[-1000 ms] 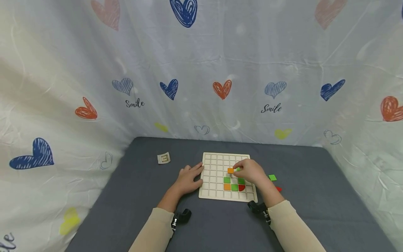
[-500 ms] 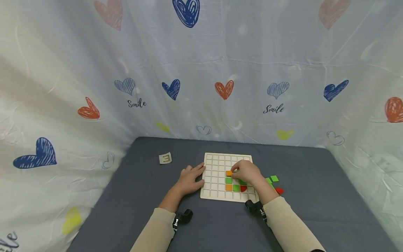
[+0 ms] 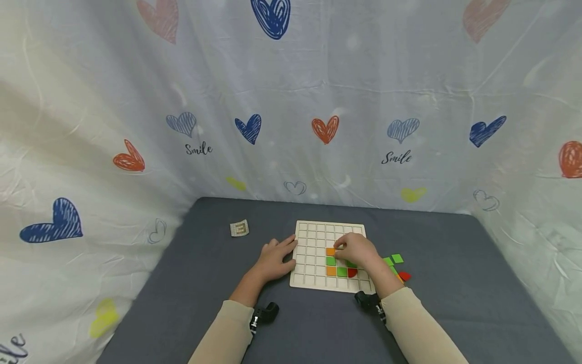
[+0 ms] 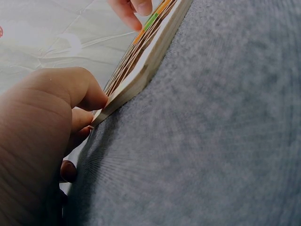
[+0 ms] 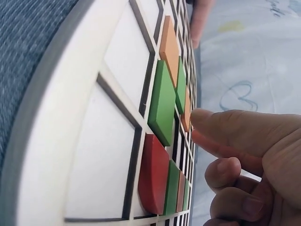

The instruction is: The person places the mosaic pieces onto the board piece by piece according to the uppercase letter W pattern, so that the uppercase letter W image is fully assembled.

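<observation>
A pale wooden board [image 3: 310,273] with a grid of square cells lies on the dark cloth. My left hand [image 3: 272,260] rests at its left edge, the thumb and fingers spread and touching the rim. Over the board's right half, my right hand [image 3: 356,249] pinches the right edge of an orange square tile [image 3: 330,251] that lies in a cell. Below it are a green tile [image 3: 331,261] and another orange tile [image 3: 331,271]. Beside these lie a green tile [image 3: 342,272] and a round-edged red piece [image 5: 153,175]. More coloured pieces are partly hidden by the right hand.
Loose green tiles [image 3: 397,258] and a red piece [image 3: 404,276] lie right of the board, some behind the right forearm. A small printed paper [image 3: 239,228] lies at the far left. A curtain with hearts [image 3: 325,130] hangs behind the table.
My right hand has brought the orange tile slightly left and nearer, down into the cell above the green tile. The left hand has stayed on the board's edge. The view has shifted slightly.
</observation>
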The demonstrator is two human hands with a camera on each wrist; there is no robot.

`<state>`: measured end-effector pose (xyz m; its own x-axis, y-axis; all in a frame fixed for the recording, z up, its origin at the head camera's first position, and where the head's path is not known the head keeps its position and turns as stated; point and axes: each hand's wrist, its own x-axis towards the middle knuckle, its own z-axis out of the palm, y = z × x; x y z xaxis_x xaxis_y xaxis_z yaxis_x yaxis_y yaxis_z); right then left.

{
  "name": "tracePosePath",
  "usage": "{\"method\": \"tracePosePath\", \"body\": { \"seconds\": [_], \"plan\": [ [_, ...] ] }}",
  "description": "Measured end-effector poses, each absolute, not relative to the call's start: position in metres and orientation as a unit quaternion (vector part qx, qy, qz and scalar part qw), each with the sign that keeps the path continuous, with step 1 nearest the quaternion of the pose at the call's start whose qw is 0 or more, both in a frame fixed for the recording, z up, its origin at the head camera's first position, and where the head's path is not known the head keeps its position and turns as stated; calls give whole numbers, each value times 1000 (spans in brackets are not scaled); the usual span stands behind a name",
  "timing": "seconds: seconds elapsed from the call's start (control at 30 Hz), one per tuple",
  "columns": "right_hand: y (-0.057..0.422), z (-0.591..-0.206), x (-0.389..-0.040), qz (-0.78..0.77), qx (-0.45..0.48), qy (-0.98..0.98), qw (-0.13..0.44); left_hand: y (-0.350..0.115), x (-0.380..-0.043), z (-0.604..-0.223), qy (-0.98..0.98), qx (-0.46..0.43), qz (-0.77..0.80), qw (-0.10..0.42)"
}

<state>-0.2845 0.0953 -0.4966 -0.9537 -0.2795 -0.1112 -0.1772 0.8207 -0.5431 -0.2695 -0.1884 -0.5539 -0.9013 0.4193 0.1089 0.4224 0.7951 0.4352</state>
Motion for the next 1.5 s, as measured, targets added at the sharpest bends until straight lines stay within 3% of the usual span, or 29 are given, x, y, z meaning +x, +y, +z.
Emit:
{"method": "tracePosePath", "body": {
  "seconds": [0.33,0.53,1.3,1.5],
  "plan": [
    [115,-492,-273,-321,-93,939,87,-187,-270,-555,-947,-223,-232,6],
    [140,-491,-269,-352,-86,930,59,-189,-271,-557,-948,-223,-226,6],
    [237,-492,-258,-388,-15,921,38,-186,-270,-557,-948,-221,-228,9],
    [257,-505,-257,-391,-7,918,70,-187,-270,-556,-947,-222,-233,10]
  ]
}}
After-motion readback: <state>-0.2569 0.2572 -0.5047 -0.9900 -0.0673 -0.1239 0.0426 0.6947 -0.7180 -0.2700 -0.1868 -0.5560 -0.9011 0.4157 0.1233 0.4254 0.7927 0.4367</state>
